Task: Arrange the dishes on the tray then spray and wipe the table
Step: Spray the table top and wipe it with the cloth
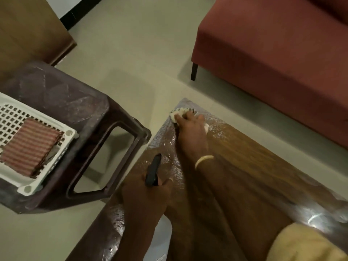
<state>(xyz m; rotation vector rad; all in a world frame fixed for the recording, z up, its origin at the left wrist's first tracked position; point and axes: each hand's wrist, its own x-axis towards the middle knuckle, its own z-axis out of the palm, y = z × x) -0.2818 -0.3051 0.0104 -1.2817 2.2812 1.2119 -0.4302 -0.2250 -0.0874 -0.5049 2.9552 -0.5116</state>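
Stage: wiping looks well under way; judging by the wet sheen, spraying has at least begun.
Table [244,166]: wet film glistens near its far corner; the nearer wood looks drier.
Right hand [190,125]: fingers spread, pressing a pale cloth [178,113] flat on that corner.
Left hand [148,200]: curled round a spray bottle [153,171], nozzle up.
Tray [28,147]: white, on a brown stool [75,110], well apart from the table; a striped cloth [30,146] hides any dishes.
Remaining: probably the nearer stretch.

No text, label, brand or number can be read anywhere (the whole view is soft and dim)
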